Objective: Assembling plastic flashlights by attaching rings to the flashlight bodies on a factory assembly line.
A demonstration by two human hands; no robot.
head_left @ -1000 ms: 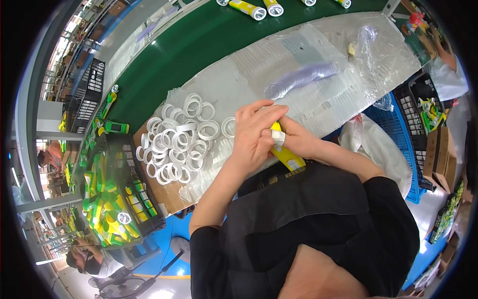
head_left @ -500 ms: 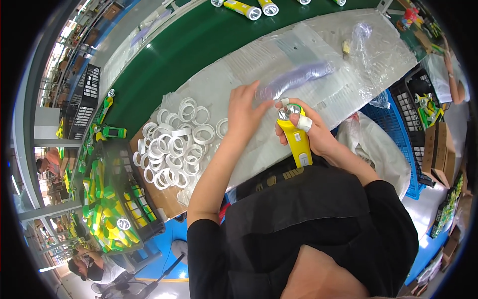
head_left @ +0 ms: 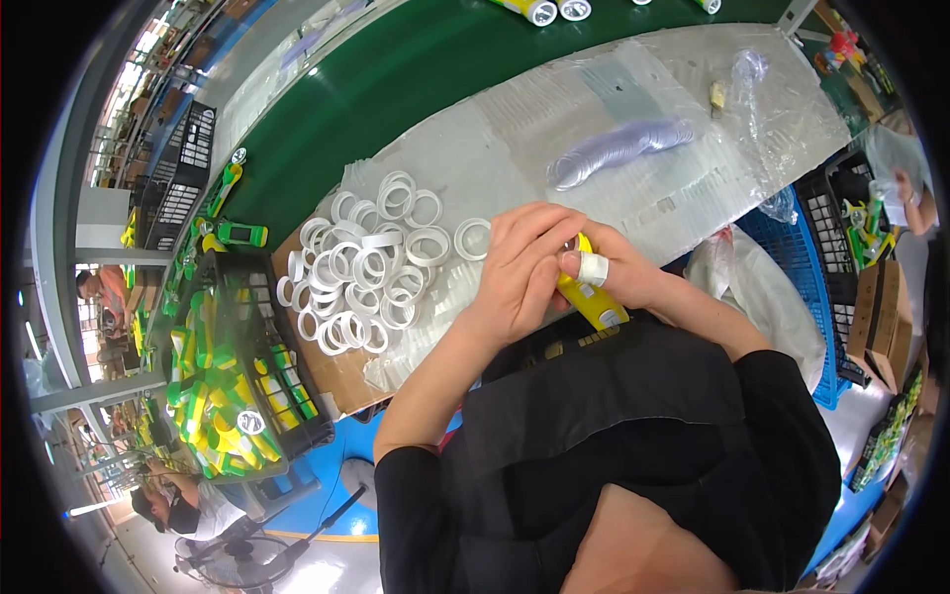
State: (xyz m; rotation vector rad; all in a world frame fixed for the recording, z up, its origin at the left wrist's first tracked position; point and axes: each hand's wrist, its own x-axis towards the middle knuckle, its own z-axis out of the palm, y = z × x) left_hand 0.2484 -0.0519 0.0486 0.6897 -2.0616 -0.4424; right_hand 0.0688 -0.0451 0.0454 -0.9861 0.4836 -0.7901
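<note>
A yellow flashlight is held in front of my waist, tilted, with its handle toward me. My right hand is closed around its upper part; white tape wraps the thumb. My left hand cups over the lamp end with bent fingers pressed against it, hiding most of the head and anything small under the fingers. Beyond my hands, a curved row of clear round discs lies on the plastic-covered worktop. Left of my left hand is a heap of white plastic rings.
Several yellow flashlights lie along the green belt at the far side. At left stands a black crate full of green and yellow flashlights. A white sack and a blue basket are at right. Other people work nearby.
My left hand has come down from beside the clear discs onto the flashlight's lamp end. The flashlight's head was uncovered before and is now mostly hidden. The view has shifted slightly.
</note>
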